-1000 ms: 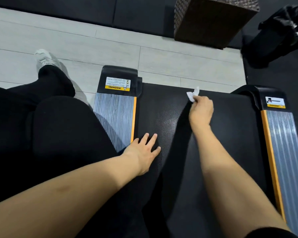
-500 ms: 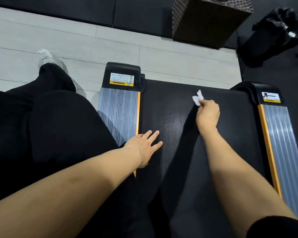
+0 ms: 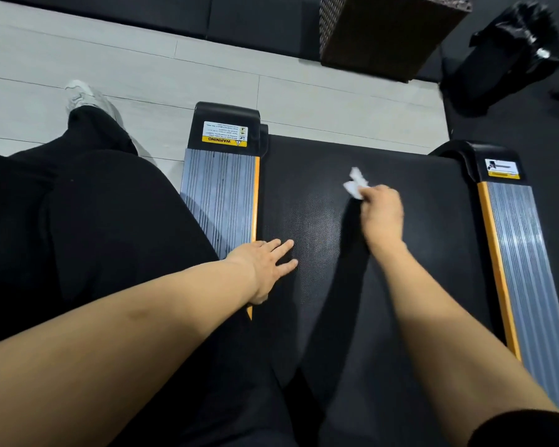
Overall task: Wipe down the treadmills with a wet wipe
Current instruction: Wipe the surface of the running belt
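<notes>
From the head view, the only one I have, I see my right hand (image 3: 382, 210) out over the far middle of the treadmill belt (image 3: 410, 253), fingers curled closed around a wet wipe (image 3: 355, 184) that sticks out crumpled and white past the knuckles, toward the belt's end. My left hand (image 3: 267, 264) lies flat with fingers spread and holds nothing; its fingertips rest on the belt, just beside the orange trim of the left side rail (image 3: 221, 191). I judge the wipe to be very light, limp and damp, so it will fold and bunch rather than keep any shape, and a pinch at one edge would let it drag and roll up. Better, I think, to keep it wadded under the fingertips so pressure goes through the pads. The belt looks finely textured and grippy, likely to tug at the wipe. The right side rail (image 3: 517, 250) lies well apart from it.
</notes>
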Demonstrator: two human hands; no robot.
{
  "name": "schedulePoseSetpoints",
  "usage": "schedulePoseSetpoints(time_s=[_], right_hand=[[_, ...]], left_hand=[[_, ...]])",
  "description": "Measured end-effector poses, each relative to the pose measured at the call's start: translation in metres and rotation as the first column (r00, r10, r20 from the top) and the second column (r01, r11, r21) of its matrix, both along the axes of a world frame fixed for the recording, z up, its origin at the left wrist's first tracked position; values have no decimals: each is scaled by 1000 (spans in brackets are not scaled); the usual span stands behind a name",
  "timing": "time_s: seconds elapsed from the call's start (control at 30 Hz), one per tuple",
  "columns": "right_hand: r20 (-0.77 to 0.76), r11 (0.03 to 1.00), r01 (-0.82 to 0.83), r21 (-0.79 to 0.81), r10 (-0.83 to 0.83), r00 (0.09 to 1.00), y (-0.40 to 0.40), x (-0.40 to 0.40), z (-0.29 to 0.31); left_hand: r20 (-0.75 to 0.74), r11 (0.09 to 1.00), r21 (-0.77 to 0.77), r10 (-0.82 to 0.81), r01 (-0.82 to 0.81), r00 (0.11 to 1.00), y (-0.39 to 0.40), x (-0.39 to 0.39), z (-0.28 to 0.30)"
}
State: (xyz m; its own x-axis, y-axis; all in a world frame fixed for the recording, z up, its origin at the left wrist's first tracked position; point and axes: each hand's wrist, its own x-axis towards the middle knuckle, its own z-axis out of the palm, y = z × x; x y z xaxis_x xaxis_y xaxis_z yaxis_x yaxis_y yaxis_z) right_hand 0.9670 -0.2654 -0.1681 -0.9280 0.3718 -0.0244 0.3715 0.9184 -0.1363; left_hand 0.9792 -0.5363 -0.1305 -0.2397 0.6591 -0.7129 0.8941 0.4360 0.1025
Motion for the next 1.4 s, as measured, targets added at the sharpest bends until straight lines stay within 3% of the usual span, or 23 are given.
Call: schedulePoseSetpoints(time_s=[0.07, 0.13, 0.2, 0.27, 0.33, 0.37, 0.43, 0.5, 0.53, 0.6, 0.77, 0.9, 1.03, 1.23, 1.3, 1.4], right_hand=[[-18, 975, 220, 9, -220, 975, 5, 6, -4], [-40, 967, 243, -73, -246, 968, -33, -1, -1], [-30, 977, -29, -213, 23, 999, -92, -4, 1], [-64, 863, -416, -287, 416, 907, -132, 3, 2], [-101, 758, -595, -266, 592, 800, -118, 3, -1], [-109, 757, -616, -220, 608, 786, -98, 0, -4], [-129, 883, -440, -164, 423, 897, -49, -6, -6], [-141, 989, -66, -130, 47, 989, -6, -9, -6], [-129, 990, 88, -112, -102, 986, 4, -10, -7], [-115, 974, 194, -117, -207, 972, 5, -20, -9], [-212, 985, 45, -164, -79, 974, -19, -90, -10], [-99, 979, 94, -183, -114, 989, -34, -146, -16], [-49, 942, -160, -293, 153, 987, -87, -178, -20], [-39, 888, -338, -311, 343, 938, -78, -180, -19], [-38, 915, -323, -243, 324, 945, -62, -170, -20], [-59, 991, -42, -127, 35, 998, -17, -147, -20]], left_hand=[[6, 1000, 4, 1, -1, 1000, 1, 0, 2], [8, 1000, -5, 6, -6, 1000, 2, -1, 3], [10, 1000, -2, 10, -10, 1000, 2, -1, 3], [1, 1000, 0, 12, -12, 1000, 2, -1, 4], [15, 1000, 3, 13, -13, 1000, 2, -1, 5], [10, 1000, 7, 15, -15, 1000, 2, -1, 5], [10, 999, 32, 24, -25, 1000, 2, -2, 5], [-1, 995, 92, 43, -43, 999, 4, -7, 7], [-22, 990, 128, 57, -54, 998, 6, -12, 8], [-76, 977, 198, 101, -85, 992, 11, -32, 9], [-249, 968, 228, 165, -108, 954, 25, -91, 7], [-348, 980, 161, 165, -114, 923, 21, -115, -8], [-350, 980, 153, 174, -127, 921, 15, -112, -21], [-372, 976, 166, 196, -142, 907, 24, -104, -22], [-377, 975, 165, 201, -148, 904, 26, -102, -23], [-368, 968, 185, 228, -170, 902, 24, -102, -22]])
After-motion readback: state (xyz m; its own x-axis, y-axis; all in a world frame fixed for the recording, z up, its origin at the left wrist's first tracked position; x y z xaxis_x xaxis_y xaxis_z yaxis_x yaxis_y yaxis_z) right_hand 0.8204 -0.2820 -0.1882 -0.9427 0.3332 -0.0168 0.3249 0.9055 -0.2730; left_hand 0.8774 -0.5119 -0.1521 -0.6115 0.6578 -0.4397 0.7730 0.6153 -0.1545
